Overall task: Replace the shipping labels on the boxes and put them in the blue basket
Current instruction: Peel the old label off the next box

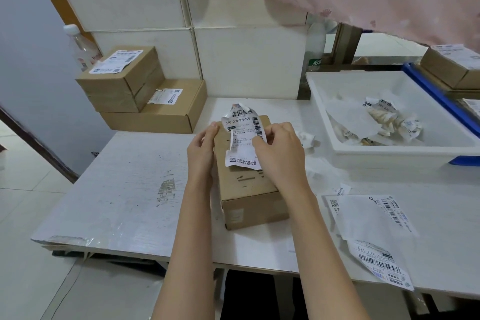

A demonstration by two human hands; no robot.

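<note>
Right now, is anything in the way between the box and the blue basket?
Yes. The white tray of torn labels sits between the box and the blue basket on the right, so the box must go over it.

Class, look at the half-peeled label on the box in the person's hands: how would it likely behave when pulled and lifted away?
The label looks floppy: its freed top curls and creases. It probably tears easily, as its edges are ragged where the right hand pinches it. Likely very light, like the crumpled scraps in the white tray.
</note>
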